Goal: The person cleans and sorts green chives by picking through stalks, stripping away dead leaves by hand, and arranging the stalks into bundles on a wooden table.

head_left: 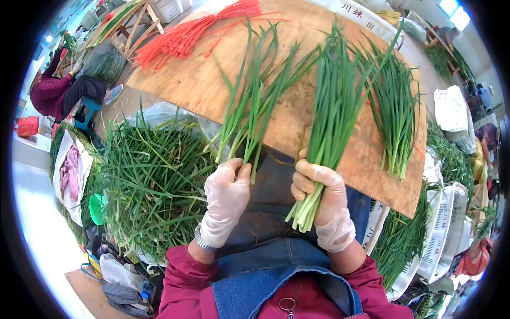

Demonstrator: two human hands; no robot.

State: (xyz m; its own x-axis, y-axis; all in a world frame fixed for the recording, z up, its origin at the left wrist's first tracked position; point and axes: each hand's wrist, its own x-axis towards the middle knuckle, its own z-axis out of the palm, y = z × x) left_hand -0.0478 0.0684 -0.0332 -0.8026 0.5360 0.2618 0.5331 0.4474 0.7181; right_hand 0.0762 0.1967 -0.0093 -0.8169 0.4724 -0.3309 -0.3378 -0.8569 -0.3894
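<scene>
We take the plywood tabletop [183, 90] as our landmark. Just off its near edge, we see the right hand [324, 186] in a thin whitish glove, its fingers curled firmly around a thick bundle of garlic chives [336, 106]. The pale stem ends poke out below the fist, clear of the tabletop, while the green leaves reach up over it, slightly tilted.

The left hand [226, 186], gloved too, is also just off the near edge. We see its fingers folded in, thumb and forefinger drawn together at the lower ends of some loose chive stalks [255, 106]; whether it pinches any of them we cannot tell. Those stalks lie spread over the tabletop, their pale ends sticking out past its near edge.

On the right part of the tabletop we find a second chive bundle [396, 119], lying with its stem ends toward the near edge. On the far left part lie red plastic strips [178, 45], gathered in a sheaf.

Left of the tabletop, we see a large heap of chives [154, 186] beside a clear plastic sheet [164, 112]. Beyond the tabletop's left side, another person [53, 95] in a dark red top sits on a blue stool [87, 112].
</scene>
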